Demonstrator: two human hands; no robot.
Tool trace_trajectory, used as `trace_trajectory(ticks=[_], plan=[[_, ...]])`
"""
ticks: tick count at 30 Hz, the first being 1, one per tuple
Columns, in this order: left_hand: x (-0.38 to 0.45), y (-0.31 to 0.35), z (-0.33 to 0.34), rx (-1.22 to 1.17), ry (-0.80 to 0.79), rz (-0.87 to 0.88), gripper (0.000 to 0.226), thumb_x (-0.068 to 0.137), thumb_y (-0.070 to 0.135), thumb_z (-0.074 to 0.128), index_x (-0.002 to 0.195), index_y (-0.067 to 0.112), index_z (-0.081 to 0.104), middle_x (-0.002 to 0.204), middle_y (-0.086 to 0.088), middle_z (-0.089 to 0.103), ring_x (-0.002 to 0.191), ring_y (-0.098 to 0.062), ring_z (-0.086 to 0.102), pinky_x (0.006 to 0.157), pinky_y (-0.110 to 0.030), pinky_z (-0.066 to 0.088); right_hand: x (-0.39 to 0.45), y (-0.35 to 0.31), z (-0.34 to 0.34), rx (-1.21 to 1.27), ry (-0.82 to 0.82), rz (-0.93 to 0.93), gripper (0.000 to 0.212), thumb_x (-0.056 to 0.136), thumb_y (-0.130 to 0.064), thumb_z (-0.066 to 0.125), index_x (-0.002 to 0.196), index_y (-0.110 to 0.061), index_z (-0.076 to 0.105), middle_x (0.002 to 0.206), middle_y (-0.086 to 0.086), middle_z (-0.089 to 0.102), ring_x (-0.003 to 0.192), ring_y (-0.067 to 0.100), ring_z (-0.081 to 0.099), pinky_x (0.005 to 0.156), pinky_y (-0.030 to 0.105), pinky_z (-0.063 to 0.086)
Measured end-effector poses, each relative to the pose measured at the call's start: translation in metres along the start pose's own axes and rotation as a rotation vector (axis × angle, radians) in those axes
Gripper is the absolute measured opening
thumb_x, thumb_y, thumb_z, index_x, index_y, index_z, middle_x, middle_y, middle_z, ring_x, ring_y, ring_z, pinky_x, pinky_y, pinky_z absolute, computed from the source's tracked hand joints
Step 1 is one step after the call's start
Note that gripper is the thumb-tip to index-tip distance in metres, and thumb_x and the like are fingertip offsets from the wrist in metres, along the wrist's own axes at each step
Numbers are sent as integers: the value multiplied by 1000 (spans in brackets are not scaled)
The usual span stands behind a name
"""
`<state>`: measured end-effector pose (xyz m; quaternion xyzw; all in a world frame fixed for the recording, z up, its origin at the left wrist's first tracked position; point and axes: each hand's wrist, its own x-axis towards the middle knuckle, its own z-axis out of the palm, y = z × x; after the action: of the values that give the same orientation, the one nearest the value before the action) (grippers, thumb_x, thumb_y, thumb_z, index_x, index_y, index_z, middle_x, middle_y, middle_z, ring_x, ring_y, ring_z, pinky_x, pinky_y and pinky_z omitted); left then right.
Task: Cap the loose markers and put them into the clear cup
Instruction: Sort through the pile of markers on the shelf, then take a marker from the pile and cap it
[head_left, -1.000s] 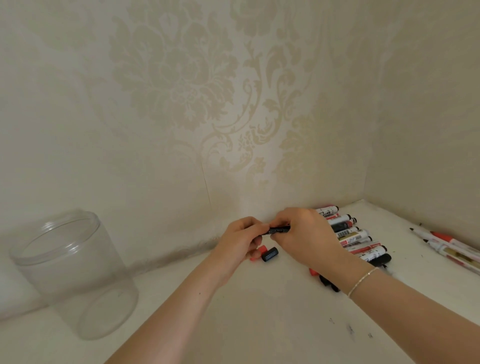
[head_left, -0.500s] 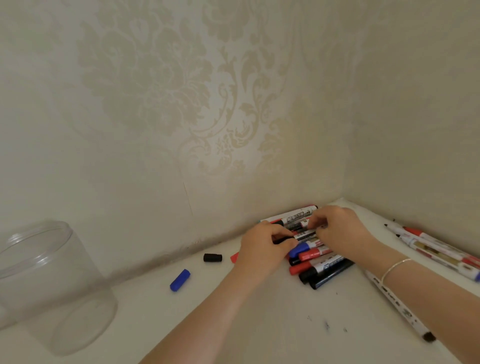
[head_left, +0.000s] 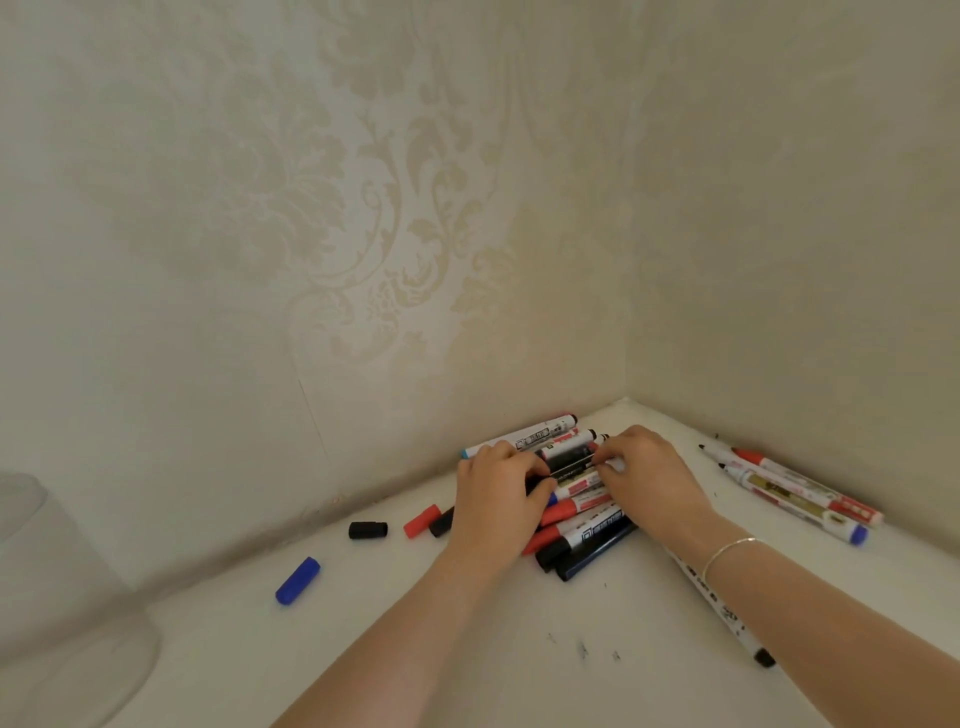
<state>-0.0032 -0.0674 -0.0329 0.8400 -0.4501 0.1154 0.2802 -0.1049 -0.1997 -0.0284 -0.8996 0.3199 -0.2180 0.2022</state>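
Observation:
A pile of capped markers (head_left: 582, 512) lies in the corner of the white surface. Both my hands are on top of it. My left hand (head_left: 498, 499) curls round one end of a black marker (head_left: 571, 465), and my right hand (head_left: 649, 478) pinches the other end. Loose caps lie to the left of the pile: a blue cap (head_left: 297, 580), a black cap (head_left: 368, 530), a red cap (head_left: 422, 520) and a second black cap (head_left: 441, 522) beside my left hand. The clear cup (head_left: 57, 613) stands at the far left, cut off by the frame edge.
Several uncapped markers (head_left: 789, 483) lie along the right wall. Another white marker (head_left: 727, 618) lies partly under my right forearm. Wallpapered walls close the corner behind and to the right. Small dark marks (head_left: 582, 649) spot the surface.
Both hands moved with the black marker onto the pile in the corner. My view turned right, so the cup slid to the left edge and the loose caps came into sight.

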Motion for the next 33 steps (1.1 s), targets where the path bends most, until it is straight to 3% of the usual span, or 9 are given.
trace_trajectory(ticks=[6, 11, 17, 22, 27, 30, 33], plan=[[0, 5, 3, -5, 34, 39, 20, 95, 31, 52, 105, 26, 69, 108, 7, 58, 108, -12, 49, 94, -29, 29, -2, 6, 1, 44, 29, -13, 19, 92, -17, 53, 104, -19, 69, 110, 1, 54, 101, 17, 49, 85, 28, 44], [-6, 34, 13, -67, 70, 245, 18, 93, 28, 56, 103, 23, 70, 100, 6, 59, 104, -14, 51, 87, -27, 28, -1, 24, -14, 53, 125, 23, 24, 89, -8, 53, 107, -14, 67, 118, 5, 54, 109, 21, 49, 87, 29, 41], [-12, 70, 28, -194, -90, 374, 20, 89, 24, 55, 99, 17, 71, 93, 0, 62, 92, -17, 56, 82, -34, 43, -16, 65, -46, -504, 77, 197, 33, 82, -16, 50, 115, -13, 49, 117, 9, 49, 109, 28, 47, 86, 33, 38], [-9, 69, 34, -201, -90, 325, 18, 92, 22, 54, 100, 21, 70, 98, 5, 62, 92, -14, 56, 87, -34, 44, -25, 90, -43, -640, 88, 193, 37, 83, -14, 47, 119, -12, 49, 118, 9, 50, 109, 28, 48, 85, 32, 37], [-13, 49, 24, -205, -41, 279, 15, 91, 20, 59, 98, 21, 72, 91, 8, 62, 85, -11, 58, 83, -36, 47, -24, 96, -42, -719, 133, 132, 22, 89, -12, 51, 110, -9, 57, 112, 10, 55, 103, 28, 55, 85, 31, 43], [-18, 22, 6, -207, 13, 210, 11, 89, 17, 63, 93, 21, 72, 86, 11, 60, 77, -4, 55, 79, -28, 47, -23, 91, -45, -729, 84, 131, 26, 88, -16, 50, 113, -12, 55, 117, 7, 54, 107, 26, 54, 87, 30, 42], [-19, -13, -17, -270, 112, 57, 12, 87, 10, 65, 88, 20, 72, 82, 12, 60, 76, 0, 55, 71, -8, 39, -21, 67, -50, -574, 175, 76, 21, 68, -10, 71, 87, -5, 62, 89, 14, 57, 75, 33, 61, 67, 36, 48]])
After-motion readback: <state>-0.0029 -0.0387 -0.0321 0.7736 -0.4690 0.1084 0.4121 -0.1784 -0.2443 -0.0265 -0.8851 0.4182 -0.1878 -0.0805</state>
